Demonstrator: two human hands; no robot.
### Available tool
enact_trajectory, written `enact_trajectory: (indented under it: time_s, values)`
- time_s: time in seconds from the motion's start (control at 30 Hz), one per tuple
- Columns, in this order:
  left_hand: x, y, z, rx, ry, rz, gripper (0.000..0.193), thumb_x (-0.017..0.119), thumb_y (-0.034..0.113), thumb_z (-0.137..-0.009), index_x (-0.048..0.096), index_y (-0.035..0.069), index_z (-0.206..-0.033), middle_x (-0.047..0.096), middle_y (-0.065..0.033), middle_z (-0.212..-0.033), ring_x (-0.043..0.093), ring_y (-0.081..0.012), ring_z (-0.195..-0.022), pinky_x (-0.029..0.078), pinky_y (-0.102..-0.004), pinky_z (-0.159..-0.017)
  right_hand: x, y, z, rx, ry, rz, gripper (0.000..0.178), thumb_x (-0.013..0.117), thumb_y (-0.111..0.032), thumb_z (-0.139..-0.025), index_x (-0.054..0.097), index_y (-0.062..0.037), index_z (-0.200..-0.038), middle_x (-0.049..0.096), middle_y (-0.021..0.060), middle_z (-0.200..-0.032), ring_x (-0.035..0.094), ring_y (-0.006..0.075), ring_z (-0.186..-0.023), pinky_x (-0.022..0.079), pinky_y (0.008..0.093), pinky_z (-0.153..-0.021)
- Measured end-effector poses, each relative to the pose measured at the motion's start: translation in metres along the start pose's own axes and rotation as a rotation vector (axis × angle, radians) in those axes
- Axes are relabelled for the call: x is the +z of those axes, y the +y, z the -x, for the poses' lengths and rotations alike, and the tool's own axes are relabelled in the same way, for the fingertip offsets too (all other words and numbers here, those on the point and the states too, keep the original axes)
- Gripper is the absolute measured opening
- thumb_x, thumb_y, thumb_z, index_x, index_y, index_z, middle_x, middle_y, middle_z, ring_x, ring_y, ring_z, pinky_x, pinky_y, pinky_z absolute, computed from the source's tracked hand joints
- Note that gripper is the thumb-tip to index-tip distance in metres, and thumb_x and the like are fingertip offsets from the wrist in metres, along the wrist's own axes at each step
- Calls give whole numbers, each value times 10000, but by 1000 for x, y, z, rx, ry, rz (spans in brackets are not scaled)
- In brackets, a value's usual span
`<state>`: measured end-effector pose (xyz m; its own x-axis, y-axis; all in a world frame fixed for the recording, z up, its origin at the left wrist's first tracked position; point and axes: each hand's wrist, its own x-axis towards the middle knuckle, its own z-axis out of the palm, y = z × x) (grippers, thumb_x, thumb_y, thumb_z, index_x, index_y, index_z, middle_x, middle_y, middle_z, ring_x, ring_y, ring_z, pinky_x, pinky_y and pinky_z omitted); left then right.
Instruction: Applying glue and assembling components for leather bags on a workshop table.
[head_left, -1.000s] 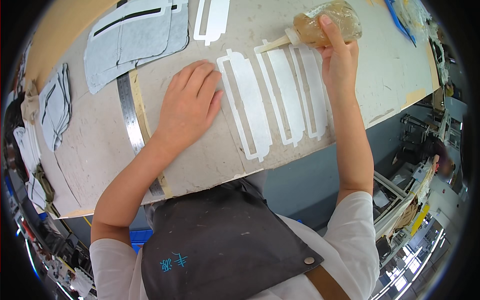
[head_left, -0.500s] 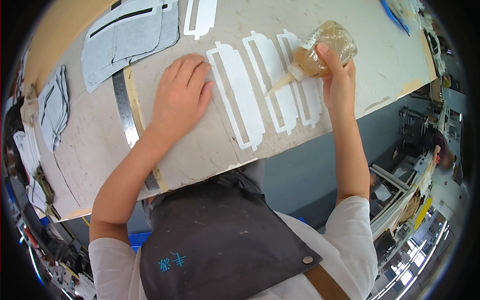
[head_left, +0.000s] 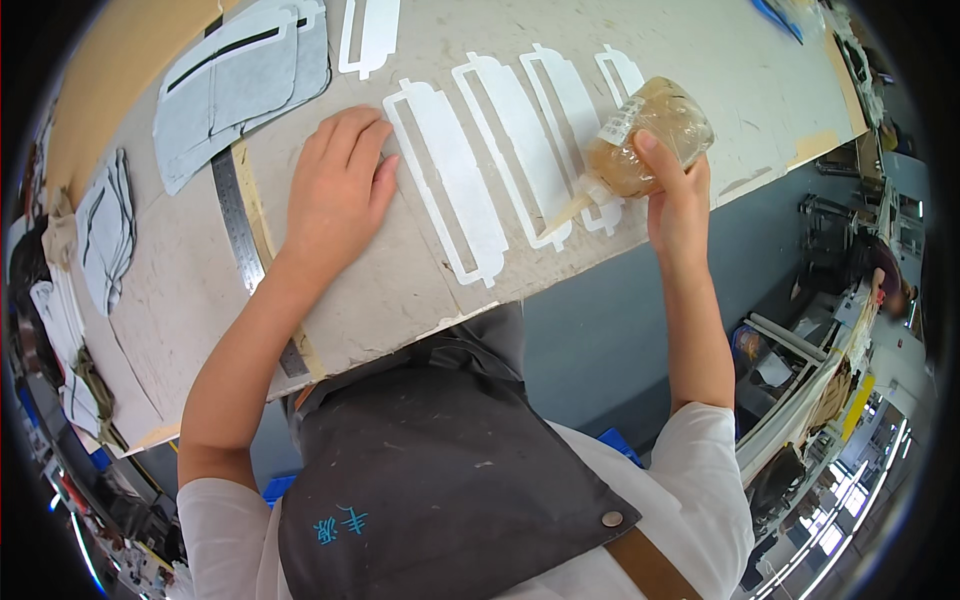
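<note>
My right hand (head_left: 677, 195) grips a clear squeeze bottle (head_left: 660, 125) partly filled with amber liquid, probably glue. It is tilted nozzle-down, the thin tip close to the near end of a white slotted strip (head_left: 522, 150); I cannot tell whether it touches. Flat on the table, my left hand (head_left: 340, 180) holds nothing, its fingertips just left of another white slotted strip (head_left: 455, 170). To the right lies a third strip (head_left: 570, 100), its near part partly behind the bottle. Farther right, one more strip (head_left: 622, 70) is mostly hidden by the bottle.
Another white strip (head_left: 378, 35) lies at the far edge of view. Grey fabric panels (head_left: 240, 90) are stacked far left, with a smaller grey pile (head_left: 105, 230) nearer. A metal ruler (head_left: 236, 215) lies left of my left hand. A blue-handled tool (head_left: 778, 18) sits far right.
The bottle's nozzle has moved along the second strip towards its near end. My left hand stays flat on the table. The view has shifted slightly, showing more of the rightmost strip.
</note>
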<state>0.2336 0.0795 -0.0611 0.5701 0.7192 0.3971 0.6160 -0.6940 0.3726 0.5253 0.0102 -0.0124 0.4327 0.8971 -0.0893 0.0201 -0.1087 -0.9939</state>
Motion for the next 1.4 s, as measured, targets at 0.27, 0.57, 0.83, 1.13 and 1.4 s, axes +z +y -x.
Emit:
enact_trajectory:
  time_s: [0.27,0.57,0.83,1.13,1.4]
  values:
    - [0,0,0,3,-7,-23,302,648,8,-811,582,-23,-1104,575,-157,-1199,549,-348,-1119,448,-414,-951,-3,8,5,8,-87,-1,500,696,-229,-864,522,33,-1252,621,95,-1119,591,172,-1048,441,318,-951]
    - [-3,3,0,-5,-26,-19,314,653,7,-797,584,-17,-1103,576,-157,-1196,549,-350,-1129,447,-418,-943,6,-1,-63,-189,-17,-338,376,730,-219,-859,560,-13,-1123,603,55,-1022,595,140,-940,507,328,-813]
    - [-4,3,-1,9,-17,-34,332,683,43,-780,584,-13,-1092,574,-138,-1166,548,-303,-1131,451,-396,-921,23,6,-99,-241,-37,-228,423,731,-237,-871,559,-13,-1187,620,69,-1079,609,163,-1016,502,345,-882]
    - [-3,5,-1,8,-12,-6,333,683,34,-778,583,-11,-1092,574,-140,-1164,547,-310,-1127,452,-401,-920,12,3,-88,-196,-37,-95,373,717,-228,-872,594,1,-1140,642,57,-1017,634,146,-936,515,323,-804]
    - [0,1,-1,18,10,-24,319,684,31,-777,593,-17,-1079,576,-138,-1171,553,-312,-1091,462,-394,-905,-13,2,-47,-73,-50,-51,360,694,-217,-877,591,15,-1133,644,64,-1007,634,137,-924,508,291,-789]
